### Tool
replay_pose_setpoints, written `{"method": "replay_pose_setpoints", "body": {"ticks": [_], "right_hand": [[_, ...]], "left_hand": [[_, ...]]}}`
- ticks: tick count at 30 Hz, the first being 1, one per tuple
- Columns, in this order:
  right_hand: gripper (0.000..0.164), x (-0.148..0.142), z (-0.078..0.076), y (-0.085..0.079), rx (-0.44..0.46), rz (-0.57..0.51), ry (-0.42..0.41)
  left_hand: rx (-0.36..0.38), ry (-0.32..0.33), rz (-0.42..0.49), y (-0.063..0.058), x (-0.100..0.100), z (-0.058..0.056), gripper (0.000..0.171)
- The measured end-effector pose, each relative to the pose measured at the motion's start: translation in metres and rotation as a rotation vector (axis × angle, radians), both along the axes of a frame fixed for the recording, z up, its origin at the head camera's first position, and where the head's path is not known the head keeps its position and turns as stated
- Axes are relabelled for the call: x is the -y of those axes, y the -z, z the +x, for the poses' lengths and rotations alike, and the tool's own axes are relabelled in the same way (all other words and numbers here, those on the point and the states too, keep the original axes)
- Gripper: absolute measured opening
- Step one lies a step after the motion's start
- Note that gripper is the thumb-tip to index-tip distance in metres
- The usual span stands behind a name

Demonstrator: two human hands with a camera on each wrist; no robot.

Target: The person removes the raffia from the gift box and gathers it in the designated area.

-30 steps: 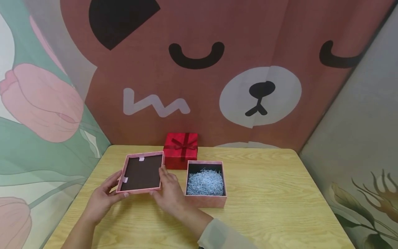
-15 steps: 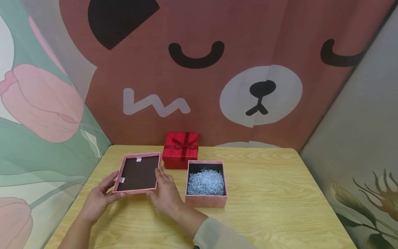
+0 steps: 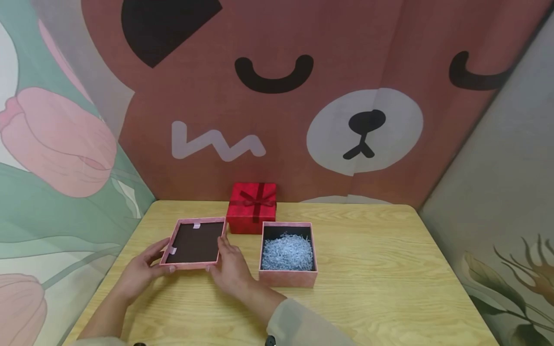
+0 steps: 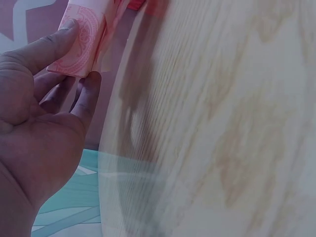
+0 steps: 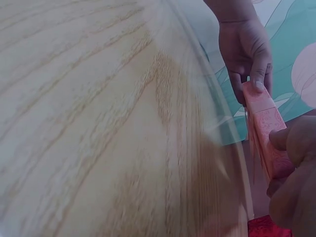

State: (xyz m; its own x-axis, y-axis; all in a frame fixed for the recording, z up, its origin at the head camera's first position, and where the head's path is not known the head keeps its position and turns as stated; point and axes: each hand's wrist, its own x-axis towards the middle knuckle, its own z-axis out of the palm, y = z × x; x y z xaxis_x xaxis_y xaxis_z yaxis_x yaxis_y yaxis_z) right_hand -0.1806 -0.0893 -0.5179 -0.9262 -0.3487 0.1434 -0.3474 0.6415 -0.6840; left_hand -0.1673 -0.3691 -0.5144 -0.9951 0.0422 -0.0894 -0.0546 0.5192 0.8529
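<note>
In the head view, a square pink box lid (image 3: 190,265) is held with its dark inside facing up toward the camera. My left hand (image 3: 140,271) grips its left side near the front corner, thumb along the front edge. On the opposite side, my right hand (image 3: 234,269) holds the lid by its right edge and front corner. Both wrist views show the patterned pink rim (image 4: 84,42) pinched between thumb and fingers, apart from the table, with pink ribbon-like strips (image 5: 251,136) hanging under it. Right of the hands stands the open pink box (image 3: 287,279), filled with pale blue paper shreds (image 3: 287,253).
A red gift box (image 3: 251,211) with a dark red bow stands at the back, just behind the lid and the open box. Everything rests on a light wooden table (image 3: 368,269). A bear-patterned wall (image 3: 277,129) rises behind the table.
Both hands shift the lid slightly left, then a little back right. Its far edge has dipped, so the lid lies flatter. The boxes have not moved.
</note>
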Motion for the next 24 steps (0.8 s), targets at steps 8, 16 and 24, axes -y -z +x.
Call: {"method": "replay_pose_setpoints", "body": {"ticks": [8, 16, 24], "right_hand": [[0.079, 0.001, -0.007, 0.01, 0.018, -0.005, 0.023], [0.077, 0.002, -0.009, 0.021, 0.032, 0.012, 0.024], [0.079, 0.002, -0.014, 0.026, 0.085, 0.025, 0.036]], "left_hand": [[0.037, 0.009, -0.007, 0.003, -0.001, -0.009, 0.093], [0.073, 0.014, -0.006, 0.012, -0.003, -0.014, 0.096], [0.076, 0.018, -0.044, 0.017, -0.007, -0.018, 0.096]]}}
